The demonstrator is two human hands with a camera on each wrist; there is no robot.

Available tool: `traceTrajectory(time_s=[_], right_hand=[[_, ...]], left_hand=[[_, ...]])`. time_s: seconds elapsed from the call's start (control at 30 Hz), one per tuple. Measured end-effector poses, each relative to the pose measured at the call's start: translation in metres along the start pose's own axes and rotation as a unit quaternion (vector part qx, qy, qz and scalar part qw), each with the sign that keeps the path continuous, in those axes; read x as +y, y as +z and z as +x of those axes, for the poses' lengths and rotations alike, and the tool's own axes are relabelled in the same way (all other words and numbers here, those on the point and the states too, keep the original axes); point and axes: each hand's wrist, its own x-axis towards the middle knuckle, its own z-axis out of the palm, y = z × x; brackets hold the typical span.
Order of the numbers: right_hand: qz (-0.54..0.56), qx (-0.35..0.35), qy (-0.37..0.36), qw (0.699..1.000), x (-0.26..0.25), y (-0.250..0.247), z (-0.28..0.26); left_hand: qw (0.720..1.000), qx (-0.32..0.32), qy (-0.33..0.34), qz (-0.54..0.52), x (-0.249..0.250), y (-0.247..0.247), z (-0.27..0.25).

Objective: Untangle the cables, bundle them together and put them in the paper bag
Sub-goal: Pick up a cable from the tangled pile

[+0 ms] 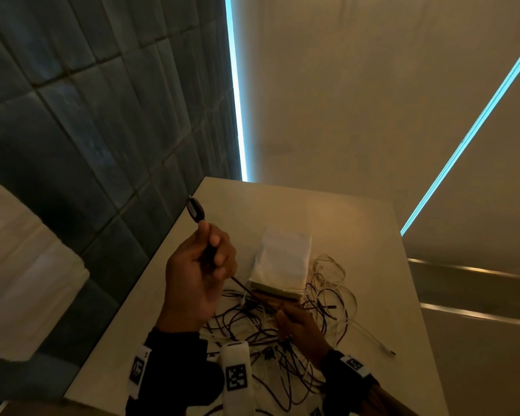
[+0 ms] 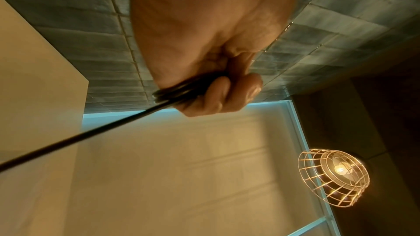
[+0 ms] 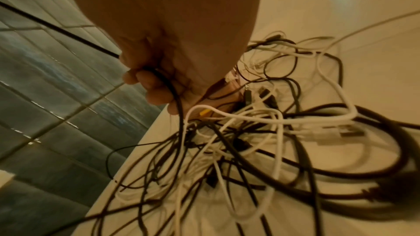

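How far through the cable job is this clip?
Early. Done: nothing bagged; the paper bag lies on the table. In hand: the left hand holds coiled loops of a black cable, the right hand feeding it. Left: the tangled pile.

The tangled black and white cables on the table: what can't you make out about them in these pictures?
- Head view: right hand covers the tangle's middle.
- Left wrist view: curled fingers hide the black cable's coils.
- Right wrist view: blur smears crossings.
- White paper bag's opening isn't visible.
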Motion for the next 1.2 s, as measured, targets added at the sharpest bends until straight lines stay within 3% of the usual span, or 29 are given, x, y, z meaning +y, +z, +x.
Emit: traceTrajectory(time_s=[0.13,0.23,0.33,0.5,0.73,0.8,0.97,1.2], right_hand=[[0.007,0.055,-0.006,0.998,-0.017,0.002,0.003],[0.078,0.060,-0.036,0.994,-0.065,0.004,0.008],[0.072,0.055,-0.117,0.989,-0.121,0.011,0.009],[0.096,0.025,-0.199,0.975,-0.158,0.011,-0.003],[0.077,0.038,-0.261,0.961,-0.160,0.012,-0.019],[0.084,0.021,-0.259,0.962,-0.155,0.013,-0.021],[0.071,-0.095,-0.180,0.976,-0.120,0.010,-0.021],[0.004,-0.067,-0.080,0.995,-0.062,-0.013,-0.005]], left_hand=[[0.993,0.047,-0.028,0.103,-0.005,-0.004,-0.004],[0.968,0.119,-0.073,0.211,-0.023,-0.009,-0.004],[0.962,0.164,-0.110,0.191,-0.032,-0.007,-0.005],[0.987,0.120,-0.090,0.051,-0.013,0.007,-0.002],[0.974,0.116,-0.124,0.149,-0.015,0.012,-0.001],[0.978,0.098,-0.124,0.133,-0.016,0.013,-0.001],[0.994,0.045,-0.071,-0.071,-0.011,0.014,0.003],[0.995,0.031,-0.038,-0.084,-0.015,0.002,0.002]])
